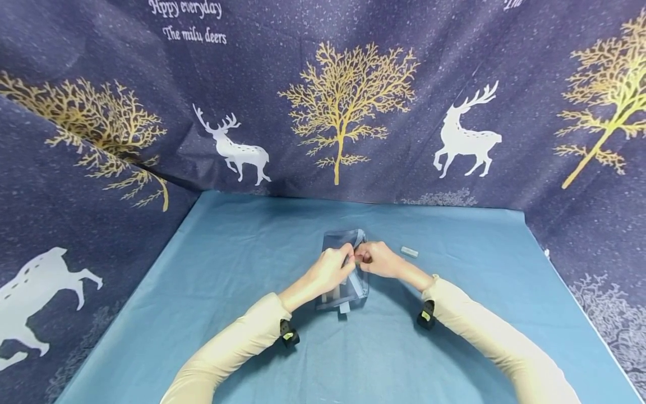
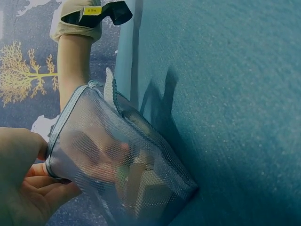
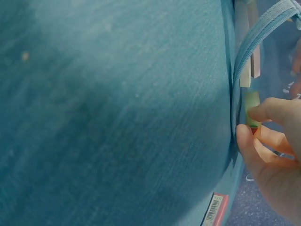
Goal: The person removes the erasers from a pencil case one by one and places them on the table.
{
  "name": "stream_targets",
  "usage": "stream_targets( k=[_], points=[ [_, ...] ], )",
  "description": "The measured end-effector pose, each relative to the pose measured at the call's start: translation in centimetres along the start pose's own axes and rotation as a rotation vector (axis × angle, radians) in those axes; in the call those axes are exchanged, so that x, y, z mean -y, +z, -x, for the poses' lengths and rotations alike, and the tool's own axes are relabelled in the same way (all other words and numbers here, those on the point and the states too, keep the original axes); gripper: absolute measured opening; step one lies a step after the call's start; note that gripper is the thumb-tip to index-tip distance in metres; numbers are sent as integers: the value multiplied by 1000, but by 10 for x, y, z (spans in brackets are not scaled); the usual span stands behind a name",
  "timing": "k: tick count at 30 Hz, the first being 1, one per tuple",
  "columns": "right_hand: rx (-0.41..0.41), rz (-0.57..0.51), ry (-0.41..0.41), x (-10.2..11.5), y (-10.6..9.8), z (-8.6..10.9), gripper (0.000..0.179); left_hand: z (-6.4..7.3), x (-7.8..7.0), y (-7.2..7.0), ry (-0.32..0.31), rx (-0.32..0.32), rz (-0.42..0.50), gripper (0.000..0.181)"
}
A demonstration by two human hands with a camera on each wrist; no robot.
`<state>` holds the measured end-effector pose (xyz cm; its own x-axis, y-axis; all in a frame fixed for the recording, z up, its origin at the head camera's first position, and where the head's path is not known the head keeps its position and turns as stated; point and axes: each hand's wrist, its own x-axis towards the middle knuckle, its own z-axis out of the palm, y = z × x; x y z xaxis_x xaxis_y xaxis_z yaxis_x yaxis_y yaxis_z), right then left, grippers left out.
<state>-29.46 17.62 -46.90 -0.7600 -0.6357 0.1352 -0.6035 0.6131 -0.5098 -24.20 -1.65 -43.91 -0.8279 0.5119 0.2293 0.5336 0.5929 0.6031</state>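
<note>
Pale sleeves cross the counter; at its middle, our left hand grips the mesh pouch while our right hand pinches a green block inside. We seem mid-packing; next likely calls for letting go.

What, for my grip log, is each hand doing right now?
Left hand: closed, pinching the mesh pouch at its edge.
Right hand: closed, holding a small green piece between thumb and finger.

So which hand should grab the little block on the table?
Probably the right hand: it's nearer the block, though it should let go of the green piece first. The left hand is farther away and holds the pouch.
</note>
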Motion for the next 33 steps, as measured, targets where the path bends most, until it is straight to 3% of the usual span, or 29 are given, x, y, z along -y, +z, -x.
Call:
stream_targets(
  k=[15, 33],
  points=[
    [-17, 8, 8, 0, -2, 1, 12, 0, 1, 0, -1, 16, 11, 9],
    [26, 7, 40, -2, -7, 6, 12, -1, 0, 1, -20, 20, 11, 9]
  ],
)
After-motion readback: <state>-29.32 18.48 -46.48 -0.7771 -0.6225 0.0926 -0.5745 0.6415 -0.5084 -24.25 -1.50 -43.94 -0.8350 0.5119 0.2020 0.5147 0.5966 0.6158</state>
